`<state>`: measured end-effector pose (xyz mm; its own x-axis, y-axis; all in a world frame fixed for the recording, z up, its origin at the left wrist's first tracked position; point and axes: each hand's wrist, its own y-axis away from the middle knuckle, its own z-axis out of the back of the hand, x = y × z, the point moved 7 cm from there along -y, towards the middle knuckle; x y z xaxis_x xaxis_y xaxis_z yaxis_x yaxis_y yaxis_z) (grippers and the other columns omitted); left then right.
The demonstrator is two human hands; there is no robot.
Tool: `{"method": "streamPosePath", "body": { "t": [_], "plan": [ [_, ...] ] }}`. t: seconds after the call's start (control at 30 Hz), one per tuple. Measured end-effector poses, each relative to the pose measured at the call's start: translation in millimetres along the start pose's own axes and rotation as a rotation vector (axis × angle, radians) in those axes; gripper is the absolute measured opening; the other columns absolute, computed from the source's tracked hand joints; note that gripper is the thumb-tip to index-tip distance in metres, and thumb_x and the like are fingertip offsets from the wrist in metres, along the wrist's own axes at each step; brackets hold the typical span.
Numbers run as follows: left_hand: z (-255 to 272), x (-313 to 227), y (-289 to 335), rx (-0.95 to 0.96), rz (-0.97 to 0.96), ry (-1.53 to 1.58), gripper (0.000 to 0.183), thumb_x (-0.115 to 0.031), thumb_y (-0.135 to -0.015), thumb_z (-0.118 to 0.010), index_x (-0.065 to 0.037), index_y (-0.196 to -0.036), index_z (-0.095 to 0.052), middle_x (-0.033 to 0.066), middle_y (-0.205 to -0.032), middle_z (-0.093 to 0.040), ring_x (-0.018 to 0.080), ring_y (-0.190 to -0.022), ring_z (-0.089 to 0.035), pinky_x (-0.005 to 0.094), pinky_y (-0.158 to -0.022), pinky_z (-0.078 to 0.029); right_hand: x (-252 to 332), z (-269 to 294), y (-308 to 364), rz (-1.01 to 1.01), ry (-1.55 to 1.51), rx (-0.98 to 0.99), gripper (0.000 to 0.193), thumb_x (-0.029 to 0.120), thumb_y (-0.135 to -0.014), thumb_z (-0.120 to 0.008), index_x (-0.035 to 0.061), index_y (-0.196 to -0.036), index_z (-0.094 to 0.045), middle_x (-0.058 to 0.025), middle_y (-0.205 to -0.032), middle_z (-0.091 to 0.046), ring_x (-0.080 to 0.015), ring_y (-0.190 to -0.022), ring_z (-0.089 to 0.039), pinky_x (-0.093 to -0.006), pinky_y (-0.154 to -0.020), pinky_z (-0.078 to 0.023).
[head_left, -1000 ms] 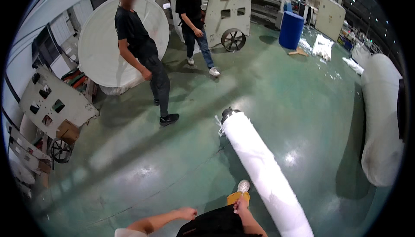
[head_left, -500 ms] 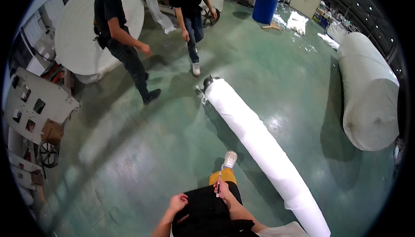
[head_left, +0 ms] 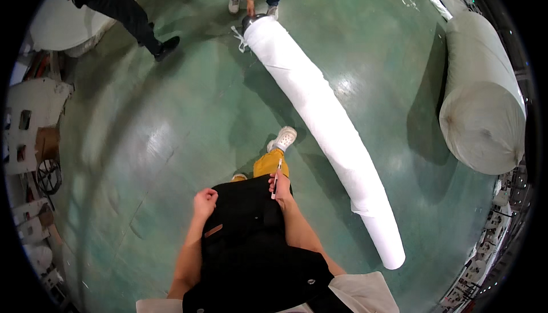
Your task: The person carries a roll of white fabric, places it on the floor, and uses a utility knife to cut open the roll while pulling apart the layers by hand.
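Note:
My right hand (head_left: pixel 282 187) grips a slim white-and-black marker pen (head_left: pixel 277 179), held upright in front of the black apron (head_left: pixel 245 227). Off to the left of the apron's upper edge is my left hand (head_left: pixel 205 202), its fingers curled in with nothing visible in them. A long white fabric-wrapped roll (head_left: pixel 322 107) lies on the green floor to my right, touched by neither of my hands. At its far end a dark core (head_left: pixel 251 21) and loose white ties show, where another person's hand (head_left: pixel 250 8) reaches down to it.
A second person in dark trousers (head_left: pixel 123 13) stands at the far left beside a large pale roll (head_left: pixel 68 13). Another large wrapped roll (head_left: pixel 485 84) lies on the right. Machine panels (head_left: pixel 34 107) and a spoked wheel (head_left: pixel 48 176) line the left edge.
My view has tilted down and I have stepped closer to the white roll. The far person has bent to its end, a hand at the core. The pen stays in my right hand.

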<state>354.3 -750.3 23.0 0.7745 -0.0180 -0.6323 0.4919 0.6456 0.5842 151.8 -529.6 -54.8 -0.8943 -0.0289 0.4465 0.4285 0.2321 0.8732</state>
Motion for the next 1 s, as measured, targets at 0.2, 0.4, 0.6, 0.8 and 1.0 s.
{"method": "streamPosePath", "body": {
  "t": [0.2, 0.4, 0.6, 0.8, 1.0],
  "plan": [
    [7, -10, -2, -0.084, -0.087, -0.049, 0.012, -0.016, -0.076, -0.063, -0.005, -0.082, -0.064, 0.0138, -0.06, -0.06, 0.0239, -0.051, -0.057, 0.0333, -0.052, -0.045, 41, -19, 12, 0.123, 0.067, -0.001, 0.037, 0.037, -0.091, -0.045, 0.0033, -0.079, -0.052, -0.0056, -0.057, -0.05, -0.0109, -0.04, -0.041, -0.0251, -0.035, -0.033],
    [2, 21, -1, -0.081, 0.056, -0.007, 0.013, -0.017, -0.076, -0.063, -0.004, -0.081, -0.063, 0.0152, -0.062, -0.059, 0.0235, -0.054, -0.058, 0.0336, -0.053, -0.044, 36, -26, 3, 0.162, 0.19, 0.012, 0.039, 0.039, -0.091, -0.045, 0.0036, -0.076, -0.052, -0.0048, -0.053, -0.048, -0.0109, -0.035, -0.038, -0.0238, -0.032, -0.03],
    [7, -12, 8, -0.076, -0.116, -0.136, 0.02, -0.022, -0.078, -0.063, -0.002, -0.075, -0.06, 0.0137, -0.058, -0.056, 0.0287, -0.052, -0.053, 0.0367, -0.053, -0.043, 48, -18, 11, 0.199, 0.406, 0.027, 0.036, 0.037, -0.091, -0.043, 0.0049, -0.075, -0.05, -0.004, -0.053, -0.049, -0.01, -0.036, -0.038, -0.0245, -0.032, -0.03],
    [11, -16, 24, -0.111, -0.124, -0.141, 0.035, -0.03, -0.08, -0.063, 0.0, -0.065, -0.053, 0.0168, -0.056, -0.051, 0.0311, -0.051, -0.049, 0.0383, -0.051, -0.04, 38, 40, 13, 0.125, 0.489, -0.169, 0.036, 0.037, -0.089, -0.047, 0.0048, -0.072, -0.051, -0.0035, -0.051, -0.048, -0.0107, -0.037, -0.038, -0.0251, -0.034, -0.03],
    [2, -13, 20, -0.115, -0.089, -0.006, 0.045, -0.035, -0.085, -0.057, 0.004, -0.064, -0.049, 0.0217, -0.057, -0.044, 0.0319, -0.049, -0.036, 0.0394, -0.049, -0.036, 37, 131, -16, 0.254, 0.685, -0.285, 0.04, 0.041, -0.086, -0.049, 0.0042, -0.071, -0.055, -0.0054, -0.052, -0.052, -0.0133, -0.04, -0.046, -0.029, -0.038, -0.034]
  ]
}}
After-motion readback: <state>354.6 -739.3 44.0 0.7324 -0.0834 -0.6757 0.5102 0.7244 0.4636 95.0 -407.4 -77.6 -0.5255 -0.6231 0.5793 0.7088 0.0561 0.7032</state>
